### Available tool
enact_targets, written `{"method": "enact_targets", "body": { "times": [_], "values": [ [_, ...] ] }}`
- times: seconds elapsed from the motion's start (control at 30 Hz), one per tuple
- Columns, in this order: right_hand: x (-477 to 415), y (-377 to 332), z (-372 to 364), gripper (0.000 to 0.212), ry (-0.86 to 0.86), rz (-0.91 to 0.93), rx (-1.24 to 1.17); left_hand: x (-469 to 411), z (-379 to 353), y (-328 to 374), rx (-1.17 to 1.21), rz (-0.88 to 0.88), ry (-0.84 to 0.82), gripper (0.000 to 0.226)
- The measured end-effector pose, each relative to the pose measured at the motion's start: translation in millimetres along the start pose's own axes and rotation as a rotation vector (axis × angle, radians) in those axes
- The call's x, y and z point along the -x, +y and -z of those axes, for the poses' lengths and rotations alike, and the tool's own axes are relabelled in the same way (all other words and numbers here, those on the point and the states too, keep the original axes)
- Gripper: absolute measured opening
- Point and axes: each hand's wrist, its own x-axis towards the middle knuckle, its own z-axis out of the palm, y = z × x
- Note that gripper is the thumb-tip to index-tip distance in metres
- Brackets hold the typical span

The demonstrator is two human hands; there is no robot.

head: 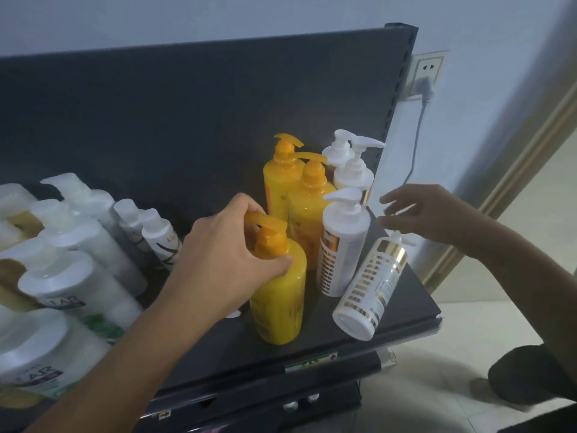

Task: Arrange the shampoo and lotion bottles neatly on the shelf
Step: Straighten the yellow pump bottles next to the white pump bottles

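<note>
My left hand [218, 257] is closed around the neck of a yellow pump bottle [279, 298] that stands at the front of the dark shelf [415, 295]. Two more yellow pump bottles [299, 195] stand in a row behind it. To their right stand white pump bottles with gold stripes [342, 245], two more behind. One white and gold bottle [370, 285] leans tilted near the shelf's right edge, pump at the top. My right hand [431, 210] hovers open just above that tilted bottle's pump, fingers spread, holding nothing.
Many white shampoo bottles [71, 276] crowd the shelf's left side. The shelf's dark back panel [187, 120] rises behind. A wall socket with a plug and cable [426, 85] is on the right wall. Lower shelf edges [312, 398] and the tiled floor [437, 385] lie below.
</note>
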Motion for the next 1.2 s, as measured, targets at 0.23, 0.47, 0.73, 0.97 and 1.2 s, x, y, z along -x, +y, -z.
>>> {"method": "enact_targets", "body": {
  "times": [0.23,0.47,0.73,0.97,1.2],
  "values": [
    [-27.7,54.5,-41.3,0.06,-0.027,-0.479,0.136,2.7,3.5,-2.0,0.007,0.009,-0.02,0.055],
    [-32.8,39.4,-59.2,0.061,-0.031,-0.644,-0.071,3.4,15.3,15.7,-0.121,-0.082,-0.021,0.076],
    [5.5,16.1,-27.0,0.049,0.279,-0.503,-0.065,-73.4,-11.0,96.1,-0.257,-0.331,-0.149,0.056],
    [67.0,-11.8,-10.1,0.076,0.426,0.036,0.065,-107.1,-37.2,100.0,-0.384,-0.421,-0.22,0.025],
    [83.2,2.1,-11.4,0.079,0.373,0.233,0.206,-125.2,-62.5,114.6,-0.32,-0.458,-0.187,0.019]
  ]
}}
